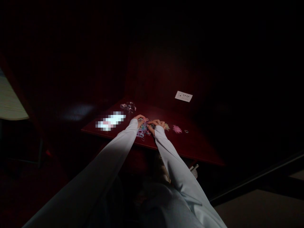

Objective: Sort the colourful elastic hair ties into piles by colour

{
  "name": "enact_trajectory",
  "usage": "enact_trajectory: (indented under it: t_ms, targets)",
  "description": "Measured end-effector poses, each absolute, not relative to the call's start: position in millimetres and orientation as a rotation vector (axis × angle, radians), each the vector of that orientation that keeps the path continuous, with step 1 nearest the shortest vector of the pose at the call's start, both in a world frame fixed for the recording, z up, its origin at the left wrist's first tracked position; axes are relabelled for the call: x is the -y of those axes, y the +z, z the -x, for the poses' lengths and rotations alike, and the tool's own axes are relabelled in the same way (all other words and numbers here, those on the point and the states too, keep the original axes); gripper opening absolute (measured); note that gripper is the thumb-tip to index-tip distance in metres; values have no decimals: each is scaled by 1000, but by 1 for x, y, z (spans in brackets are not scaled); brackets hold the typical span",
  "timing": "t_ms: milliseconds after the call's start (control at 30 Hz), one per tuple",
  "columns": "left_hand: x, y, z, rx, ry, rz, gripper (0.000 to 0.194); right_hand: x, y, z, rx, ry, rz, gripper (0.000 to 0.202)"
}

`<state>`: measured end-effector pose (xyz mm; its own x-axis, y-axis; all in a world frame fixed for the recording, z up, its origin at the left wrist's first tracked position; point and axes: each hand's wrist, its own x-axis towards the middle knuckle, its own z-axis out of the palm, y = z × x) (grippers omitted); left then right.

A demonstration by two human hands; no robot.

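While the left hand (139,118) contacts the mixed bands (142,130) with curved fingers, the right hand (155,124) contacts their right side; whether either pinches a band cannot be determined.

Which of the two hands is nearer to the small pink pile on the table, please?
Right. The right hand is a little to the left of the pink pile, with a yellowish pile between them; the left hand is farther left, at the multicoloured pile.
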<state>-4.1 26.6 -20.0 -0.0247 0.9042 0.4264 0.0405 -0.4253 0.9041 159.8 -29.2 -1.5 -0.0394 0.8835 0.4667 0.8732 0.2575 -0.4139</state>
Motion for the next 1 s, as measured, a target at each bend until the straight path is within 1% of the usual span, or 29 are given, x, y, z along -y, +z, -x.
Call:
enact_trajectory:
  t_ms: [100,267,433,600,767,933,1000]
  targets:
    - [-26,-22,4,-1051,1569,-1552,2,33,0,-158,1985,-41,1574,24]
    - [-24,-19,5,-1072,1570,-1559,1,39,5,-155,2068,-79,1539,28]
    - [-20,-16,5,-1110,1536,-1544,6,40,7,-154,2092,-67,1514,27]
    - [-19,-15,5,-1104,1542,-1546,6,38,5,-153,2070,-79,1479,30]
    - [-17,-12,6,-1116,1504,-1550,4,32,4,-156,1872,31,1552,33]
    - [-13,-11,4,-1097,1508,-1574,5,24,2,-167,1537,121,1658,25]
    - [-13,-10,3,-1098,1496,-1571,7,23,2,-176,1472,114,1664,27]
